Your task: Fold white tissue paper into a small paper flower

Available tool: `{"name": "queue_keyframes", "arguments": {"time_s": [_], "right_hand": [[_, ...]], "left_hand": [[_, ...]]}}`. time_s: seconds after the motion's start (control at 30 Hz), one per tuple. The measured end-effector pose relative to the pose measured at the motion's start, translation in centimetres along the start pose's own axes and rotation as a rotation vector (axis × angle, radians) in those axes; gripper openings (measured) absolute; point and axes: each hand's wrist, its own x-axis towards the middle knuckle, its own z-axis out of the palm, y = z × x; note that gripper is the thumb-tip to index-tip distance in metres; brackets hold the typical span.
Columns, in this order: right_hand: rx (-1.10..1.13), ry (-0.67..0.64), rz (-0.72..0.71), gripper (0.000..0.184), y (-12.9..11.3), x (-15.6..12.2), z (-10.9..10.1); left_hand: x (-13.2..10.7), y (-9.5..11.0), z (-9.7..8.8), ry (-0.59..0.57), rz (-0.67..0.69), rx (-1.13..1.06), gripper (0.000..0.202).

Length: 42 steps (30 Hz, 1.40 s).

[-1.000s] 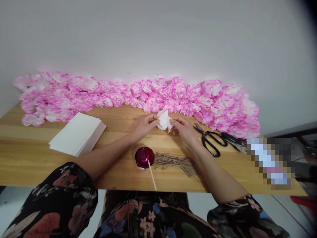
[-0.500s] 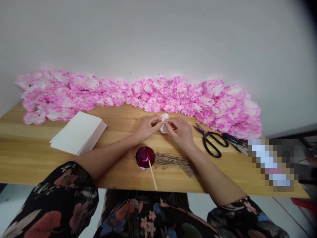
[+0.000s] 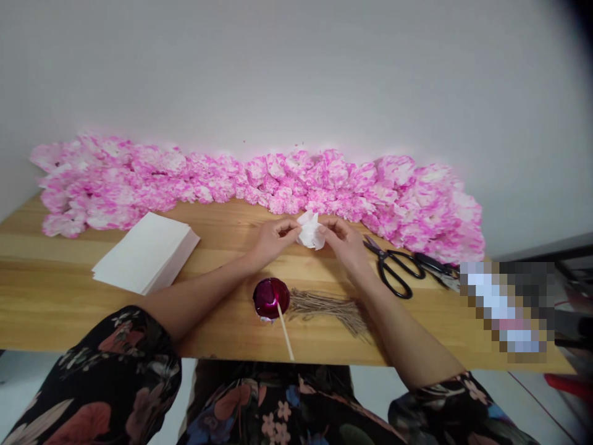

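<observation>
A small white tissue-paper flower [image 3: 311, 230] is held just above the wooden table [image 3: 69, 296], a little past its middle. My left hand [image 3: 273, 238] pinches its left side with thumb and fingers. My right hand [image 3: 340, 241] pinches its right side, fingers curled. Nearer to me, below the hands, sits a small cup of dark pink dye [image 3: 271, 296] with a thin wooden stick [image 3: 285, 330] leaning out of it. A bundle of brown twine pieces [image 3: 328, 306] lies right of the cup.
A long heap of pink-and-white paper flowers [image 3: 259, 182] runs along the wall at the table's back. A stack of white paper sheets [image 3: 146, 250] lies at the left. Black scissors [image 3: 398, 266] lie right of my right hand. A blurred-out object [image 3: 507, 303] sits far right.
My hands drew together on the white flower, squeezing it small, then moved slightly apart again so more of it shows. Nothing else on the table has moved.
</observation>
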Motion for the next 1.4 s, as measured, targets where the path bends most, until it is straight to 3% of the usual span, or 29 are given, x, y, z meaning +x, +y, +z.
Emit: {"name": "queue_keyframes", "arguments": {"time_s": [0.13,0.37,0.47,0.67,0.73,0.87,0.93,1.03,1.17,1.3,1.4], "right_hand": [[-0.314,0.045,-0.227,0.015,-0.5,-0.5,0.2],[-0.517,0.017,-0.462,0.019,-0.1,-1.0,0.7],[-0.434,0.046,-0.370,0.017,-0.1,-0.8,0.7],[0.188,-0.010,0.142,0.024,0.3,0.1,0.1],[0.181,-0.025,0.133,0.024,0.1,0.0,0.0],[-0.234,0.047,-0.133,0.019,-0.7,-0.5,0.4],[-0.321,0.093,-0.183,0.018,-0.8,-0.7,0.5],[-0.106,0.110,-0.069,0.022,-0.4,-0.4,0.5],[0.244,0.104,0.138,0.026,0.7,0.2,0.1],[0.317,0.084,0.182,0.034,1.2,0.5,-0.2],[0.267,0.078,0.137,0.040,1.0,0.4,-0.5]], "left_hand": [[-0.4,0.9,0.3,-0.037,0.033,0.106,0.024],[-0.5,1.4,0.3,-0.033,0.033,0.141,0.020],[-0.1,0.6,0.3,-0.026,-0.023,0.025,0.023],[0.5,-0.7,0.2,0.005,-0.111,-0.165,0.031],[0.4,-0.5,0.2,0.004,-0.086,-0.143,0.028],[-0.1,0.2,0.5,-0.024,-0.008,0.002,0.023],[-0.4,0.5,0.6,-0.040,0.005,0.091,0.022],[-0.4,0.7,0.6,-0.040,-0.008,0.144,0.022],[-0.2,0.4,0.4,-0.023,-0.024,0.042,0.022],[0.2,0.0,0.2,0.012,-0.070,-0.058,0.025],[0.3,-0.1,0.0,0.055,-0.086,-0.099,0.029]]}}
